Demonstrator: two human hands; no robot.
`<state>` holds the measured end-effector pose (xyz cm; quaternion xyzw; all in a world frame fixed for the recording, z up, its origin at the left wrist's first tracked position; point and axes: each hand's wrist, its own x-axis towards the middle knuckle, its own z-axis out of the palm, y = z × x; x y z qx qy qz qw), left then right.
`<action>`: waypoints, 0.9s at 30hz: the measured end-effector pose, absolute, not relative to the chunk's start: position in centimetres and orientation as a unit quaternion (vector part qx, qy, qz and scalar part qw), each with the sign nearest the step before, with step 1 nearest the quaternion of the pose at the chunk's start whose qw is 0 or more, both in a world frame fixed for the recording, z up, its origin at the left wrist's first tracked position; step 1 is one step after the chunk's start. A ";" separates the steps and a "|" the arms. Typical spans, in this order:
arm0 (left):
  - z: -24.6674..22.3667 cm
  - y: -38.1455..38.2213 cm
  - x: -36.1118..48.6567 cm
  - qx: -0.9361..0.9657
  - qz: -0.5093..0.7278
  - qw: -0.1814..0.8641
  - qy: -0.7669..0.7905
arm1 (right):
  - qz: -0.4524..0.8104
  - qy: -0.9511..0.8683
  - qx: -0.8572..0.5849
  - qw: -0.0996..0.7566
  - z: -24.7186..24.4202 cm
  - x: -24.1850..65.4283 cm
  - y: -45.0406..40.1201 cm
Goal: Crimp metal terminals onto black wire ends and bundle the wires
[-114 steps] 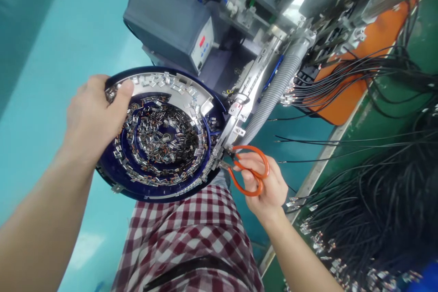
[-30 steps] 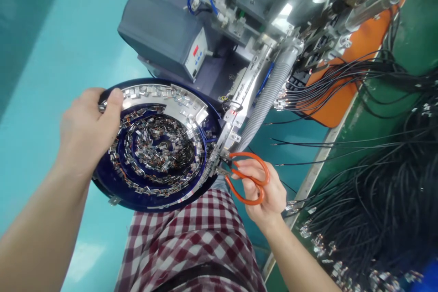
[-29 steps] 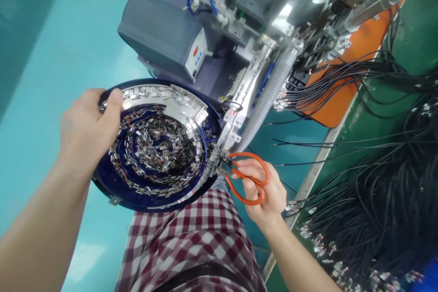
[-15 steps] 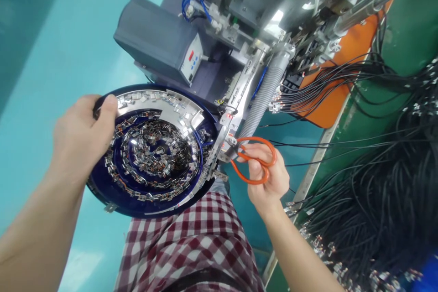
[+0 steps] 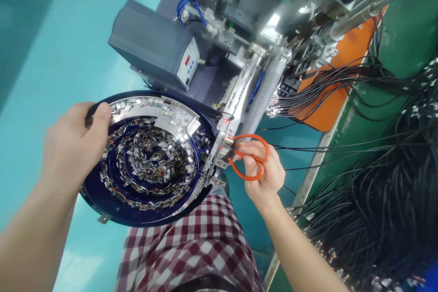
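My left hand (image 5: pixel 73 139) is closed on the rim of a dark blue vibratory bowl feeder (image 5: pixel 94 191), thumb over the top edge. Many small metal parts (image 5: pixel 160 159) lie in the bowl and along its spiral track. My right hand (image 5: pixel 265 169) grips orange-handled scissors (image 5: pixel 255 178) by the handles. Their tips meet the metal feed track (image 5: pixel 217 150) where it leaves the bowl's right side; the blades are mostly hidden there. A small red light glows on the track just above the scissors.
A grey controller box (image 5: pixel 150 41) with a red display stands behind the bowl. A grey corrugated hose (image 5: pixel 262 96) runs beside the track. Machine parts fill the top right. Black cables (image 5: pixel 376 200) with metal ends heap on the green surface at right, near an orange board (image 5: pixel 328 105).
The whole view has shifted slightly, with the bowl and both hands appearing a little further left. Both hands keep their holds; the scissors remain at the track.
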<state>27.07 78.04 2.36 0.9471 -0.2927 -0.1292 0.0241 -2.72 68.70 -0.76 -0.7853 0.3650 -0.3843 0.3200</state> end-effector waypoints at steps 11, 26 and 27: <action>2.5 77.9 27.5 0.946 -0.132 0.021 -0.295 | -0.404 0.372 -0.776 0.310 -0.2 -3.0 68.3; 2.8 78.1 28.1 0.944 -0.133 0.030 -0.300 | -0.391 0.372 -0.770 0.340 0.2 -4.0 68.7; 2.8 78.1 28.1 0.944 -0.134 0.028 -0.300 | -0.390 0.370 -0.771 0.342 0.2 -3.9 68.7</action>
